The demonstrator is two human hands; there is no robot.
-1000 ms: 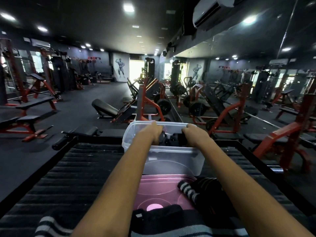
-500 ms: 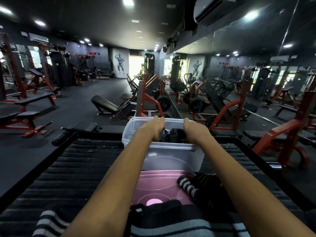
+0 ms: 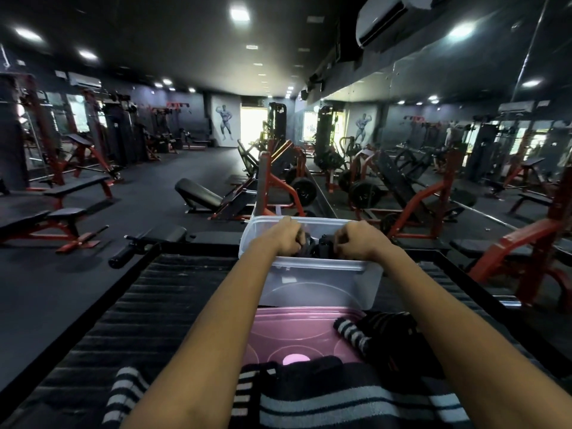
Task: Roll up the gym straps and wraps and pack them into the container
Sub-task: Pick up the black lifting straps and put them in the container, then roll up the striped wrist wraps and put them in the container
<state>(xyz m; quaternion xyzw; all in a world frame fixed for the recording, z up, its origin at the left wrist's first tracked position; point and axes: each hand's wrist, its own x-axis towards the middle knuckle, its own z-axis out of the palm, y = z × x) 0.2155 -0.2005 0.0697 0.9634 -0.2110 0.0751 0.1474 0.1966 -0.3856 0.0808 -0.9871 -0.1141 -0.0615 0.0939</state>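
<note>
**Both hands down in the clear container**

Ribbed dark matting (image 3: 173, 305) lies bare to the left of the container (image 3: 322, 286), whose near wall touches the pink lid (image 3: 297, 332). The left hand (image 3: 278, 239) reaches over the near rim, fingers curled on a dark rolled strap (image 3: 306, 247) inside. The right hand (image 3: 362, 241) mirrors it, fingers curled; what they grip is unclear. Striped wraps (image 3: 353, 335) lie on the lid's right side.

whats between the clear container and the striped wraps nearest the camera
The pink lid, lying flat on the dark mat, as the head view shows.
</note>
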